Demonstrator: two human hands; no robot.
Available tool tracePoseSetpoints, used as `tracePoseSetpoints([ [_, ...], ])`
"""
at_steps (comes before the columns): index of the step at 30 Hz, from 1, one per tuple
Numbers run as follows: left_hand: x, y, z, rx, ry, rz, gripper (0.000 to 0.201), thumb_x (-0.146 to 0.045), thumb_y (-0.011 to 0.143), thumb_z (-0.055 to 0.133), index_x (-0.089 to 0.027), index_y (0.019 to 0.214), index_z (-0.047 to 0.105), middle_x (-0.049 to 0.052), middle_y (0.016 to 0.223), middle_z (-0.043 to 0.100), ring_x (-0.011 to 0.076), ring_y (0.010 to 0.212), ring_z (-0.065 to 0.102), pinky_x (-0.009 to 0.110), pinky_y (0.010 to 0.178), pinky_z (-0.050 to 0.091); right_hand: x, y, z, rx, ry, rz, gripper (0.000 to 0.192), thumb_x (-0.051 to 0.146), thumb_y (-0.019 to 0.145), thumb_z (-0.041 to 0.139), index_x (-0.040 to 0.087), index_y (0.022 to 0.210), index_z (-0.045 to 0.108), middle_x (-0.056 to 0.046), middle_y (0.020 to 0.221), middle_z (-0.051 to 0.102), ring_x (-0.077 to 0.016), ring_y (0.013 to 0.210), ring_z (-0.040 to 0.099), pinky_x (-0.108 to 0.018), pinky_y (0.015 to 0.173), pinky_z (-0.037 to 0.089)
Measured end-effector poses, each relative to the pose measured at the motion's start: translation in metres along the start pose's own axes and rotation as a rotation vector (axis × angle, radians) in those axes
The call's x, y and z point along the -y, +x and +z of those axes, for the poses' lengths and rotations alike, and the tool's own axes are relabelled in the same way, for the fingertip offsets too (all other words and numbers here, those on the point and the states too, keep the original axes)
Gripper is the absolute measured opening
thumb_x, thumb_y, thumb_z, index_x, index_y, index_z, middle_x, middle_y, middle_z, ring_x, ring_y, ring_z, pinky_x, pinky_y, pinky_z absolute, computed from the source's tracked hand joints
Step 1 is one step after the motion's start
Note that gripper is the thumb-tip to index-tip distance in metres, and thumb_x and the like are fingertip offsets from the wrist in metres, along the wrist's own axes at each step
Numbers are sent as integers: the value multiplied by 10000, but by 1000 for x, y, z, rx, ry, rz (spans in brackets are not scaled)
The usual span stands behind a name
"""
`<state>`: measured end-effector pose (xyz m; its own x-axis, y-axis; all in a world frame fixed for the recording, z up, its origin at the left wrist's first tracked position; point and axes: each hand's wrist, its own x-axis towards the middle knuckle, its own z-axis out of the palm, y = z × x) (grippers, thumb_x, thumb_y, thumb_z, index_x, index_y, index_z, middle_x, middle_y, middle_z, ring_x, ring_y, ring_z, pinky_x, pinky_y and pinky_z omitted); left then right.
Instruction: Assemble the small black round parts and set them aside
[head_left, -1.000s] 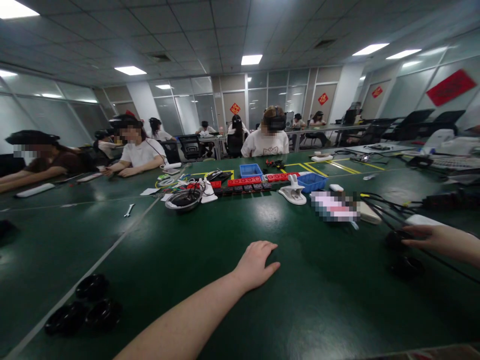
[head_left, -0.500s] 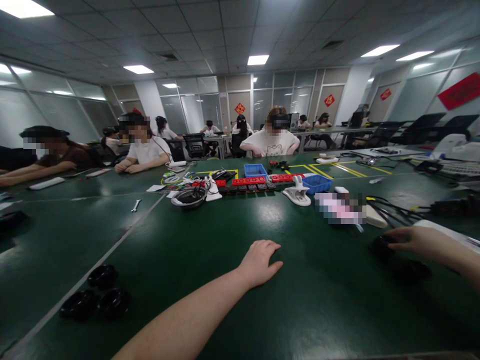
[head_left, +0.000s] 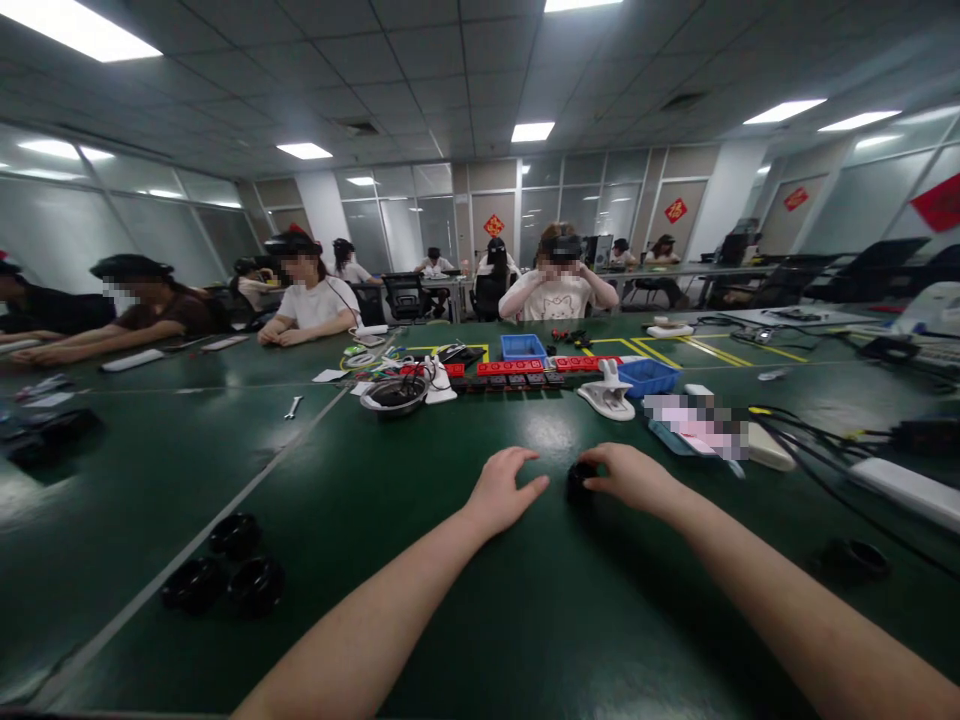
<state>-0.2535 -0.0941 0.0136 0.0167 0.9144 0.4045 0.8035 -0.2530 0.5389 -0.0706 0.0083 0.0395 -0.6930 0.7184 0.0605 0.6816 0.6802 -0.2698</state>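
Note:
My right hand [head_left: 626, 475] grips a small black round cup-like piece [head_left: 577, 484] in the middle of the green table [head_left: 540, 610]. Just left of it my left hand [head_left: 504, 488] rests low over the table, its fingers curved and spread, nothing in them. A gap separates that hand from the piece. Another black ring-shaped piece [head_left: 855, 560] lies by my right forearm. Three more black pieces [head_left: 253, 584] form a cluster at the left, beside the pale table seam.
Farther back stand a metal bowl [head_left: 394, 396], a white clamp stand [head_left: 607, 392], red and black strips [head_left: 510, 372] and blue trays [head_left: 646, 378]. A wrench [head_left: 293, 407] lies on the left. Cables [head_left: 810, 430] run along the right. Several people sit around the tables.
My right hand has brought a black piece from the right side to the middle, near my left hand. The left hand keeps its place. The view has shifted slightly.

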Motion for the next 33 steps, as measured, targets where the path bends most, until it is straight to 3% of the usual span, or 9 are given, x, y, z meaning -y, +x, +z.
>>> tracePoseSetpoints([
  [5,20,13,-30,15,11,-125,351,-441,722,443,-174,930,534,39,888,534,152,836,494,272,736,400,29,38,11,31,74,-47,346,360,626,563,251,954,566,-42,889,590,-190,772,540,-269,635,393],
  [11,29,26,-54,160,35,-98,412,-482,667,495,-213,977,534,18,877,544,153,795,499,257,665,399,-1,48,7,85,403,-142,583,413,594,584,165,1099,431,-85,1003,518,-172,801,506,-284,691,409],
  [17,18,50,-38,334,72,92,489,-426,644,558,-243,1089,473,21,964,543,170,877,487,272,744,377,-26,65,17,423,603,-173,542,298,605,591,169,1106,430,-49,973,525,-158,835,498,-290,744,393],
  [20,17,60,-29,387,126,155,470,-383,648,571,-264,1093,474,17,1053,519,188,959,449,286,802,349,-20,69,23,413,595,-225,491,263,595,601,169,1059,471,-32,924,542,-157,802,503,-285,722,391],
  [25,24,65,-21,434,159,183,452,-349,654,577,-292,1090,472,-3,1014,550,186,929,455,288,774,359,-12,70,31,385,617,-294,420,255,589,608,171,991,524,-18,906,565,-169,821,508,-282,731,380],
  [33,29,62,-6,319,199,96,408,-405,606,601,-240,975,540,9,903,574,183,876,482,284,733,384,-14,75,44,328,630,-283,331,274,563,625,146,860,558,-6,809,574,-164,760,519,-259,675,389],
])
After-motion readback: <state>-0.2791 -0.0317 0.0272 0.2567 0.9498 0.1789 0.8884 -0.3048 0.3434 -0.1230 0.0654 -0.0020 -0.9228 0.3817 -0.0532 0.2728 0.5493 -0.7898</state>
